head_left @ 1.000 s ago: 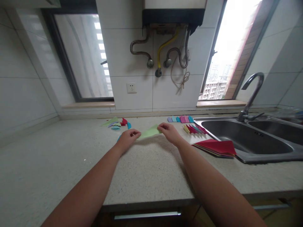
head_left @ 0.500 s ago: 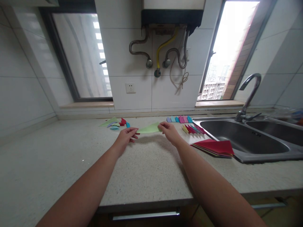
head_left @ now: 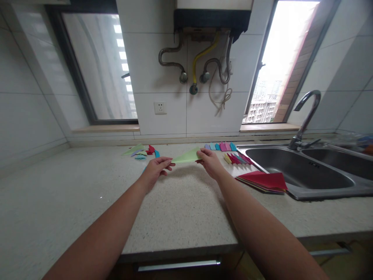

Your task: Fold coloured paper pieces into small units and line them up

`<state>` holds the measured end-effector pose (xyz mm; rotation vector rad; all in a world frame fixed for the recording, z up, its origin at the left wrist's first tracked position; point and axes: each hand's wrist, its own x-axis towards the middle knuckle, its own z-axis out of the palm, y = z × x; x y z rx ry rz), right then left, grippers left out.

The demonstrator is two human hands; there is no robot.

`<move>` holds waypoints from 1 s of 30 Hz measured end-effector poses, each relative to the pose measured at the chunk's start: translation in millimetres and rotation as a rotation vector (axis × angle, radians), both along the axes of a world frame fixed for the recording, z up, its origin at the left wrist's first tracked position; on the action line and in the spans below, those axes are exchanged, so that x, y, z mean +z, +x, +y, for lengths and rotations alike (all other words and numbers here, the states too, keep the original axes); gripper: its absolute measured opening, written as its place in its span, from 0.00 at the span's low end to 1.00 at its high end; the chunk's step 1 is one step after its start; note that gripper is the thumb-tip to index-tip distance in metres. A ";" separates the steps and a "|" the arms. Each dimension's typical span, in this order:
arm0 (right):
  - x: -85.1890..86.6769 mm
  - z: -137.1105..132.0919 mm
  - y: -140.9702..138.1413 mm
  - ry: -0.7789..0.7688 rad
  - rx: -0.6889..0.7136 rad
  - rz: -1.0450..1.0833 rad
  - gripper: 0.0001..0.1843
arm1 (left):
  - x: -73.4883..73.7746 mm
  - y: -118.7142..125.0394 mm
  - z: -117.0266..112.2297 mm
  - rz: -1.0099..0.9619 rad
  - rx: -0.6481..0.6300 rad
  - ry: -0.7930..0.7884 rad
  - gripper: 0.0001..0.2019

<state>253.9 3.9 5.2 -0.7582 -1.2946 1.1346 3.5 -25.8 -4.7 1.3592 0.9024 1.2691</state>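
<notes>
A light green piece of folded paper (head_left: pixel 186 156) is stretched between my two hands, a little above the counter. It narrows to a point on the left and is wider on the right. My left hand (head_left: pixel 157 170) pinches the narrow tip between thumb and fingers. The wide end is gripped by my right hand (head_left: pixel 210 162), whose fingertips cover its edge. Small folded paper pieces (head_left: pixel 141 152) in green, purple, red and blue lie beyond my left hand. Past my right hand stand two rows of folded paper figures, a back row (head_left: pixel 220 146) and a front row (head_left: pixel 237 159).
A stack of coloured paper (head_left: pixel 262 181), red on top, lies on the speckled counter (head_left: pixel 180 217) beside the steel sink (head_left: pixel 294 167). The faucet (head_left: pixel 305 116) rises behind the sink. Hoses (head_left: pixel 204 54) hang from a wall unit above, with a wall socket (head_left: pixel 160 108) below left.
Both hands have shifted slightly to the right with the green paper. Its wide end is tilted up a little more, and both hands keep their hold.
</notes>
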 end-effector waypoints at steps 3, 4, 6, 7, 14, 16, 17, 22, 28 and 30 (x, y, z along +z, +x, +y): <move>0.6 1.3 3.1 -0.014 -0.009 0.055 0.15 | 0.4 -0.4 -0.4 -0.028 0.004 0.002 0.20; 0.9 1.7 4.2 -0.028 -0.012 0.084 0.15 | 0.4 -0.7 -0.1 -0.037 0.009 0.004 0.20; 1.3 2.7 6.6 -0.057 -0.024 0.154 0.16 | 0.0 -1.2 0.7 -0.039 0.019 0.006 0.20; 1.3 3.3 7.8 -0.068 -0.029 0.190 0.16 | -0.4 -1.4 1.2 -0.031 0.023 0.008 0.20; -0.1 4.5 14.0 -0.047 0.053 0.281 0.11 | -4.0 -0.9 2.5 0.087 -0.012 0.044 0.20; 0.9 3.1 14.0 -0.054 0.083 0.304 0.10 | -4.6 -0.3 2.5 0.119 -0.025 0.053 0.20; 1.8 2.2 13.8 -0.067 0.094 0.325 0.09 | -4.9 -0.1 2.5 0.134 -0.031 0.057 0.20; 6.6 -0.6 14.6 -0.136 0.168 0.452 0.07 | -5.9 0.0 2.9 0.198 -0.064 0.063 0.19; 5.8 0.4 18.4 -0.161 0.303 0.568 0.06 | -6.8 -1.2 2.9 0.255 -0.105 0.068 0.18; 5.9 -0.1 19.1 -0.178 0.303 0.576 0.06 | -7.4 -1.2 3.0 0.261 -0.110 0.067 0.18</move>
